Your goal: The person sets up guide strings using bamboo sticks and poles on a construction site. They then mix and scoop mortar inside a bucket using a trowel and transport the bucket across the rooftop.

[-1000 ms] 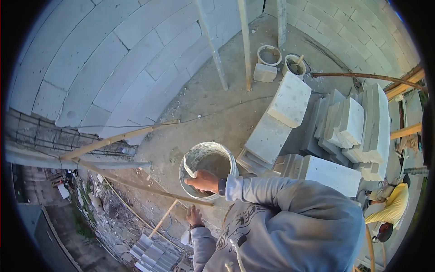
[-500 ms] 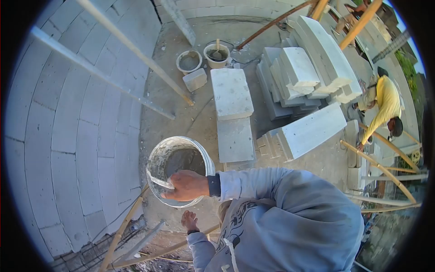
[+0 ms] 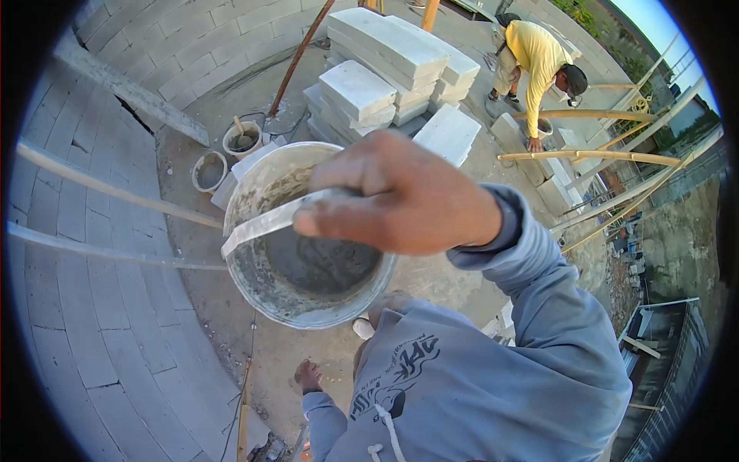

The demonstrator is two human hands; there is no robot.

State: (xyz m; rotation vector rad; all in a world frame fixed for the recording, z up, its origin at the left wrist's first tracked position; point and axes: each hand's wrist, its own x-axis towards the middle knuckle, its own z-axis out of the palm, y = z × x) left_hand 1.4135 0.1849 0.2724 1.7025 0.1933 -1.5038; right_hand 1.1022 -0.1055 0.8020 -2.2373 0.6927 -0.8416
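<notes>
My right hand point(image 3: 385, 200) is closed around the flat white handle point(image 3: 258, 229) of a white bucket point(image 3: 254, 289), which hangs close in front of me. Wet grey mortar point(image 3: 323, 266) lies inside it, with splashes drying on the inner wall. My thumb and fingers cover part of the rim. Lower down, my left hand point(image 3: 308, 377) hangs beside my body, holding nothing, its fingers loosely bent and a little apart. A pale shoe point(image 3: 362, 329) shows under the bucket.
White blocks point(image 3: 358, 88) are stacked ahead, near two small buckets, one dark-filled point(image 3: 242, 137) and one grey-filled point(image 3: 209, 170). A block wall point(image 3: 100, 323) and slanted poles point(image 3: 115, 192) stand left. At right, a co-worker in yellow point(image 3: 531, 54) bends over blocks near bamboo poles point(image 3: 600, 155).
My right hand has raised the bucket by its handle off the floor, closer to me. The view has turned, and the co-worker now appears further left. My left hand still hangs low.
</notes>
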